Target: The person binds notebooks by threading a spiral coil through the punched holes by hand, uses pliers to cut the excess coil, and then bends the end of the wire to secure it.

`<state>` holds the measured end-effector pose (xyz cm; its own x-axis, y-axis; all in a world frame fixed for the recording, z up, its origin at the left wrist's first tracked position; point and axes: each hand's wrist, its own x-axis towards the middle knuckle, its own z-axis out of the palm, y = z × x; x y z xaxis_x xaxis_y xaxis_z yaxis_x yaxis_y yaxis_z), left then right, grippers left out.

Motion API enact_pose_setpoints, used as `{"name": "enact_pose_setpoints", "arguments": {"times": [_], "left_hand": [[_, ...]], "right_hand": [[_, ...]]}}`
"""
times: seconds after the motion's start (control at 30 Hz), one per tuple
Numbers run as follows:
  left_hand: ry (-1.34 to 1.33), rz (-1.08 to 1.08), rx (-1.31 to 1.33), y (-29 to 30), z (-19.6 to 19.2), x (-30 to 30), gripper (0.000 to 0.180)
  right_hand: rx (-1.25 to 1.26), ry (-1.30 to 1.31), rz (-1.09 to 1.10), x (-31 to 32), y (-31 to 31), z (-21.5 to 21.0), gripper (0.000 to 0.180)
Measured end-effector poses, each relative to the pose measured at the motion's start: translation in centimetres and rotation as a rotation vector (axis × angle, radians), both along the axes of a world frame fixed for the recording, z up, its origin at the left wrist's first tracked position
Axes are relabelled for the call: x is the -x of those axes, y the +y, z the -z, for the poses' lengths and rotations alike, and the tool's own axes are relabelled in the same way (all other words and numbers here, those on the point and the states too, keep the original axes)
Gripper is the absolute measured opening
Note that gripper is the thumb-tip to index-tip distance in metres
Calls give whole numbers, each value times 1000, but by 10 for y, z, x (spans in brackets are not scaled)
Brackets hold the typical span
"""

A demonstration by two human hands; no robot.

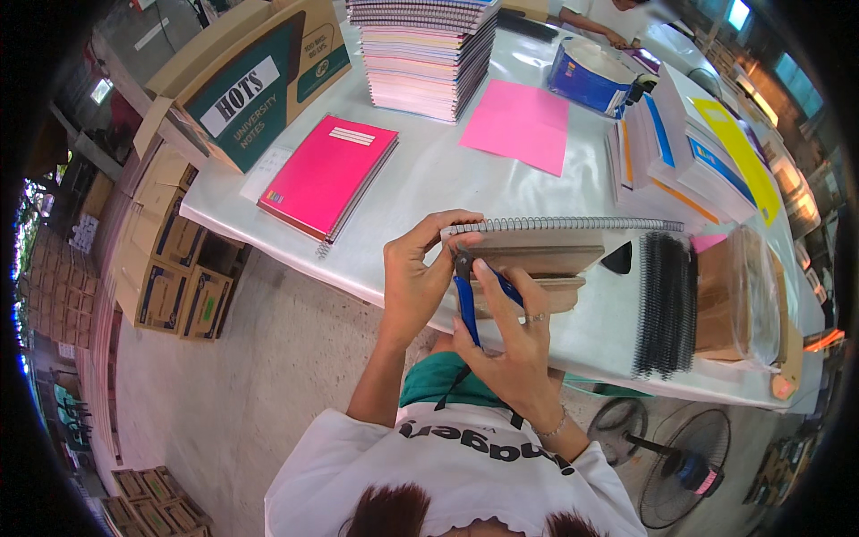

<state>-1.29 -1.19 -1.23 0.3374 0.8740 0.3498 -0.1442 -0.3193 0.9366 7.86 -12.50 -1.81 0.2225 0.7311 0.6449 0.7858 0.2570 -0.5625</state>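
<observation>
My left hand [417, 273] grips the left end of a spiral-bound notebook [573, 225], seen nearly edge-on with its wire coil along the top. In my right hand [517, 345] are cutting pliers [464, 304] with blue handles. The pliers' jaws are close to the coil's left end, beside my left fingertips; whether they touch the wire I cannot tell. Brown board pieces [537, 268] show just below the notebook. To their right lies a bundle of black binding coils [667, 304]. A pink spiral notebook [331, 174] rests on the table at the left.
A tall notebook stack [416, 67] stands at the back beside a pink sheet [519, 125]. Tape on a blue dispenser [591, 79] and more notebooks [684, 166] are at right. Cartons [183, 259] and a fan [684, 470] flank the table [403, 192]. Another person [613, 18] sits beyond.
</observation>
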Motion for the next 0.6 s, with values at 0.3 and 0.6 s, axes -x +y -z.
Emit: {"name": "enact_pose_setpoints", "arguments": {"times": [0.3,0.6], "left_hand": [[65,-65,-2,-9,-1,1,24],[41,-36,-19,-10,4,0,26]], "right_hand": [[-20,37,-4,5,2,11,62],[353,1370,-688,-6,-8,-4,70]]}}
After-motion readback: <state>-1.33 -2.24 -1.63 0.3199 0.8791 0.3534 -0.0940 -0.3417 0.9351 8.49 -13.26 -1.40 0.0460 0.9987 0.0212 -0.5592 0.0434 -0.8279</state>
